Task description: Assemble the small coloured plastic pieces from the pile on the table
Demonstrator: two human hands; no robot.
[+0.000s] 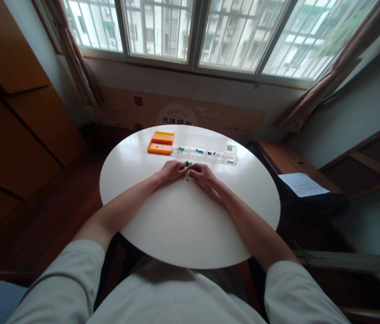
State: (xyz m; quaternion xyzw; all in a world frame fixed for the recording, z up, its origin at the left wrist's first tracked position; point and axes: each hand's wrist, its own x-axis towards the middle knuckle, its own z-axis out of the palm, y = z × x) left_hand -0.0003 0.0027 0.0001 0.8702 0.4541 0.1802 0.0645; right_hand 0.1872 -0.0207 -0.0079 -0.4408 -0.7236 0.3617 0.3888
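Over the round white tabletop, small green and dark pieces cluster between my left hand and right hand. Each grip looks narrow; what it holds I cannot tell. A brushing knuckle could scatter them.

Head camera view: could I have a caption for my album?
Left hand and right hand, close together with small colourful pieces at a white table, an orange box and clear containers beyond.
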